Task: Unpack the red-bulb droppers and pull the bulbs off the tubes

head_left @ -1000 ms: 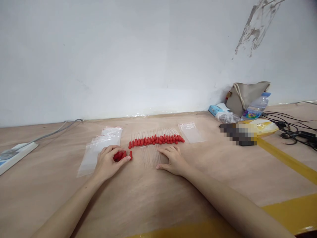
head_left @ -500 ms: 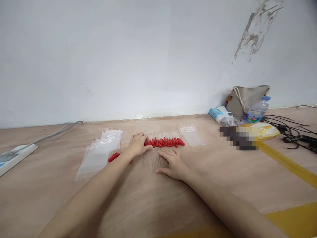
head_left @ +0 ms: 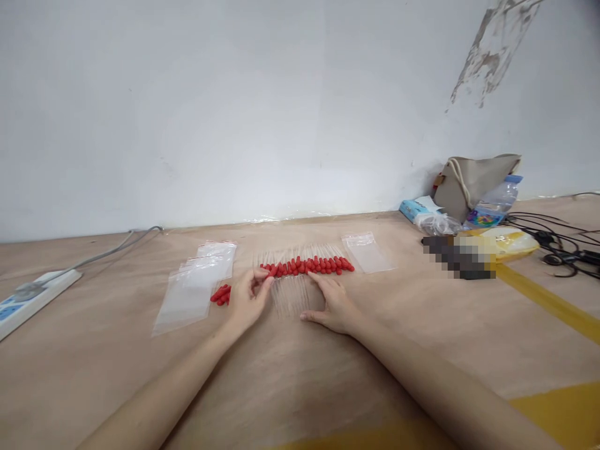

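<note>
Glass droppers with red rubber bulbs (head_left: 323,265) lie side by side in a row, with thin clear tubes (head_left: 290,299) pointing toward me and others toward the wall. At the row's left end, my left hand (head_left: 248,295) pinches a red-bulbed dropper between thumb and fingers. My right hand (head_left: 332,304) rests palm down over the near tubes; its thumb is spread from the fingers, and its fingertips touch the bulbs. Left of my left hand is a small pile of red bulbs (head_left: 220,294), partly hidden by the hand.
Overlapping clear zip bags (head_left: 187,300) lie on the left and another zip bag (head_left: 370,253) on the right. A power strip (head_left: 40,300) is at far left. Back right hold a grey bag (head_left: 482,184), a blue box (head_left: 417,209) and black cables (head_left: 546,240).
My left hand has drawn back toward me and left from atop the row's left end, and now pinches there. My right fingertips have moved up to the bulbs. The view has shifted slightly.
</note>
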`<state>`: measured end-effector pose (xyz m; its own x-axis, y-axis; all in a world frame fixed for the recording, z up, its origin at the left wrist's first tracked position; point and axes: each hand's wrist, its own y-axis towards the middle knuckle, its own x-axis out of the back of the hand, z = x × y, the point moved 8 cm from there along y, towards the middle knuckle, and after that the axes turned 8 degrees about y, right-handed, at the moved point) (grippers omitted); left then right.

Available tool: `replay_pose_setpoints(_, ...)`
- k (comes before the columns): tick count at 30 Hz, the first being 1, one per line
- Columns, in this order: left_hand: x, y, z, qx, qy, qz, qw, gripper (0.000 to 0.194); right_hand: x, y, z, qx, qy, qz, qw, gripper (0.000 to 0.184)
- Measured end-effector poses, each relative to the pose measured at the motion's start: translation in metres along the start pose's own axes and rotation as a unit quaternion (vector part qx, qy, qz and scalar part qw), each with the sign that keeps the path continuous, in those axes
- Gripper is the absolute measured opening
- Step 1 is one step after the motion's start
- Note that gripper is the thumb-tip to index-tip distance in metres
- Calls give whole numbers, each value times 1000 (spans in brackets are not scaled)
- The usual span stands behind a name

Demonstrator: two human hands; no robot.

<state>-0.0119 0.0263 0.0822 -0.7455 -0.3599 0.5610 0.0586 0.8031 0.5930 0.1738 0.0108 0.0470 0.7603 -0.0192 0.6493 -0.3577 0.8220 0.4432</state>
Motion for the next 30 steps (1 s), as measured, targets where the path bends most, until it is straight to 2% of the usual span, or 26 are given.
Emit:
replay_pose_setpoints(4, -3, -29, -8, -41, -61, 48, 996, 6, 20, -4, 12, 62, -51, -110, 991, 87)
replay_pose_setpoints(6, -7, -35, -14, -64, -53, 71, 994, 4, 20, -7, 24, 122, -98, -109, 982, 74)
replay_pose_setpoints(8, -11, -38, -20, -86, -31, 94, 991, 4, 15, -10, 34, 176, -128, -87, 972, 53)
replay_pose_setpoints(10, -13, -40, -26, -107, -14, 115, 988, 6, 10, -12, 40, 211, -136, -72, 965, 32)
replay_pose_setpoints(12, -14, -41, -31, -126, -3, 124, 984, 8, 7, -13, 42, 227, -141, -69, 961, 21)
replay_pose_setpoints(17, -17, -45, -42, -177, 73, 137, 972, 28, 2, -15, 46, 235, -156, -67, 957, 18)
replay_pose_setpoints(21, -19, -47, -48, -207, 136, 119, 962, 12, 1, -18, 52, 246, -148, -68, 956, 15)
replay_pose_setpoints(30, -24, -52, -51, -221, 173, 166, 945, 17, 2, -24, 59, 276, -113, -53, 953, 16)
